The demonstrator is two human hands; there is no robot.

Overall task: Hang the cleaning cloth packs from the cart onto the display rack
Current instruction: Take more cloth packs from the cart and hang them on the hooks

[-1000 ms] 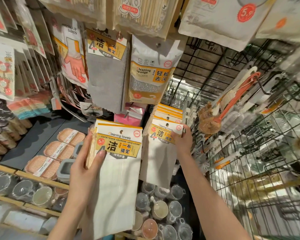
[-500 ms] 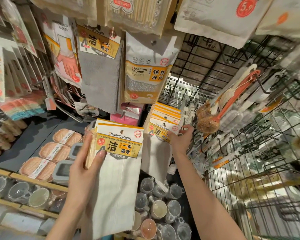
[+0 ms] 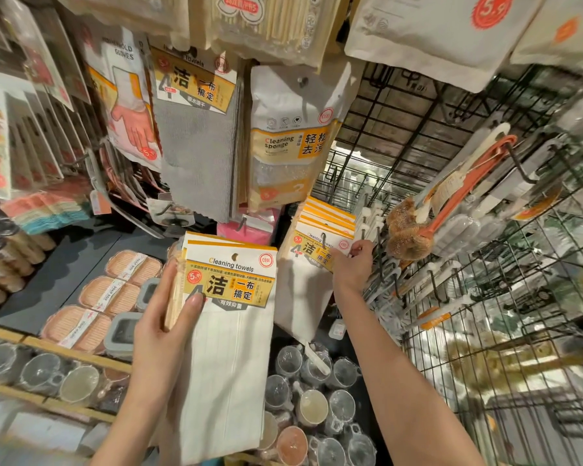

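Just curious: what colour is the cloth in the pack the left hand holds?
White, below a yellow label: cloth pack, head view.

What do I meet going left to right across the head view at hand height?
Soap boxes → left hand → held stack of cleaning towel packs → hung cleaning towel packs → right hand → brown scrub brush → wire grid rack.
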